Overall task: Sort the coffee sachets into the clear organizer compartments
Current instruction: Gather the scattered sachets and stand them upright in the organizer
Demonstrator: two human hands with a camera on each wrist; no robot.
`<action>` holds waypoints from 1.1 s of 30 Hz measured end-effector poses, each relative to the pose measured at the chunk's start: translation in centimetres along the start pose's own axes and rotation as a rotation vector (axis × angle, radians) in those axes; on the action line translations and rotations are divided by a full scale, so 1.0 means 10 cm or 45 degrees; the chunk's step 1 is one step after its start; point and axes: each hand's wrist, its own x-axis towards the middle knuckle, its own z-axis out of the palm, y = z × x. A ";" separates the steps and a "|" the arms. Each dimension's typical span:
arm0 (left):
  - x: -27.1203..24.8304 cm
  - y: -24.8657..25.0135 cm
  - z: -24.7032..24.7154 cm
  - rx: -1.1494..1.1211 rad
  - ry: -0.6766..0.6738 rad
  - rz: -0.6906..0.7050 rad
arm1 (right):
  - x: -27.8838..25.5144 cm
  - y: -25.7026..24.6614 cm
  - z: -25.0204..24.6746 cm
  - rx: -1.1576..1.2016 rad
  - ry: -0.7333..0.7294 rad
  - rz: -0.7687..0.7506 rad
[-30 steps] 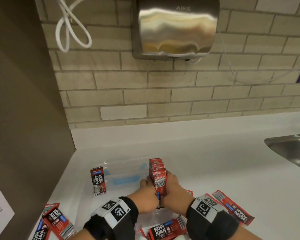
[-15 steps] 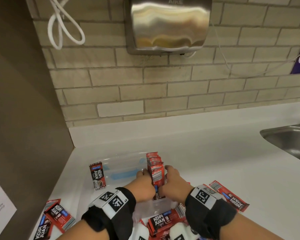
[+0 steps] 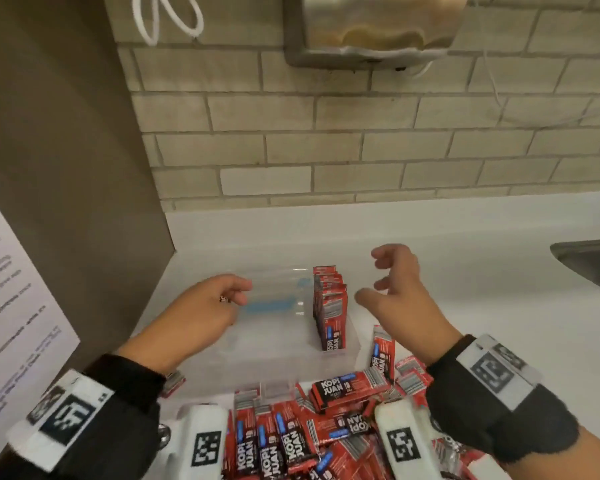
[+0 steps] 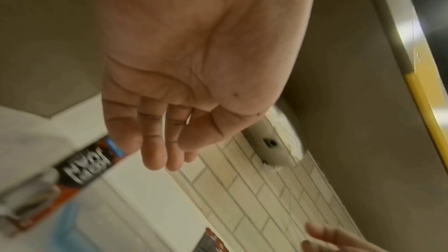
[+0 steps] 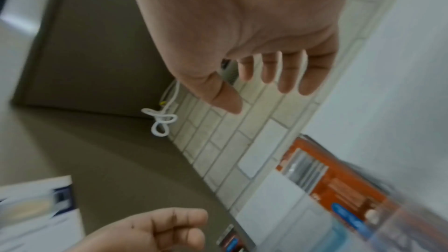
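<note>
Both hands are empty above the organizer [image 3: 340,355]: left hand [image 3: 205,306] loosely curled over its left compartment, right hand [image 3: 402,299] spread, fingers relaxed, just right of the upright row [image 3: 329,303] of sachets in the right compartment. Nearest the camera, a heap [image 3: 312,434] of unsorted sachets lies against the organizer's near wall; one sachet [image 3: 381,355] leans outside its right wall. Beyond stand the counter [image 3: 465,271] and brick wall [image 3: 326,150]. Risk, as judged: the unsupported row may topple if the heap or a passing hand nudges the light, clear organizer.
</note>
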 end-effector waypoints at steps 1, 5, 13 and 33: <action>-0.11 -0.08 -0.07 -0.015 0.046 -0.027 | -0.06 -0.06 0.02 -0.029 0.023 -0.137; -0.61 -0.45 -0.15 -0.032 0.034 -0.212 | -0.39 -0.24 0.24 -0.184 -0.446 -0.519; -1.08 -0.78 0.19 0.025 -0.254 -0.474 | -0.75 -0.13 0.67 -0.903 -1.278 -0.506; -1.16 -0.85 0.34 -0.358 -0.291 -0.493 | -0.82 -0.16 0.99 -0.467 -1.395 -0.568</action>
